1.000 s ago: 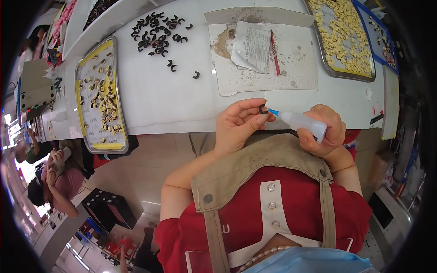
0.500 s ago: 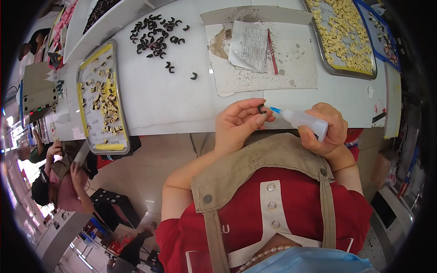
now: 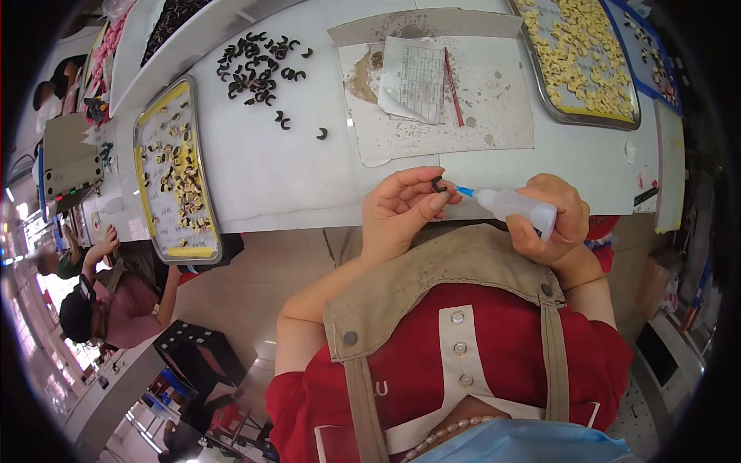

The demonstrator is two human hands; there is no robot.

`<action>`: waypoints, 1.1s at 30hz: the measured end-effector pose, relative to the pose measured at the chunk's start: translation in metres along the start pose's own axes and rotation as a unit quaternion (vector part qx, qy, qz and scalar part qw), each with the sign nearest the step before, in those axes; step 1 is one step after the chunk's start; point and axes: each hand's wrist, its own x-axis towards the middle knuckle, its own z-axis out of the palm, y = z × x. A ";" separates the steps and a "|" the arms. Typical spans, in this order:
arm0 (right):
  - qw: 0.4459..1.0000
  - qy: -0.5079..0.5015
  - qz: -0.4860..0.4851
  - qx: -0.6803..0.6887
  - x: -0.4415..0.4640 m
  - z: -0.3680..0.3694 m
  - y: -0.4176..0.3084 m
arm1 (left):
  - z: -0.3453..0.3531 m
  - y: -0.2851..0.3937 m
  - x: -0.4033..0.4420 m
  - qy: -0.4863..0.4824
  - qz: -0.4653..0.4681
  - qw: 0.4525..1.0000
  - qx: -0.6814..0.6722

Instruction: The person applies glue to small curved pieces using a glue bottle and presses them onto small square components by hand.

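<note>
Between its thumb and fingers, my left hand (image 3: 403, 210) pinches a small dark curved piece (image 3: 438, 184) above the table's front edge. My right hand (image 3: 557, 212) is wrapped round a translucent squeeze bottle (image 3: 513, 208), whose blue tip (image 3: 465, 191) points left toward the piece, a little apart from it. More dark curved pieces (image 3: 262, 73) lie loosely scattered on the white table (image 3: 301, 174). Behind my hands a stained cardboard sheet (image 3: 494, 116) bears printed papers (image 3: 413, 77) and a red pen (image 3: 453, 89).
A metal tray (image 3: 219, 231) of cream-and-dark pieces lies at the left. Another tray (image 3: 634, 108) with yellow pieces stands at the back right, beside a blue tray (image 3: 670, 96). A co-worker (image 3: 127, 309) sits at the lower left.
The bottle tip has drawn slightly back from the dark piece. My left hand has shifted a little left. The view has shifted slightly, and the co-worker's arms have moved.
</note>
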 end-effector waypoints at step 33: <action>1.000 -0.010 0.000 -0.013 0.001 0.000 -0.005 | 0.000 -0.002 -0.001 0.016 0.050 0.999 0.006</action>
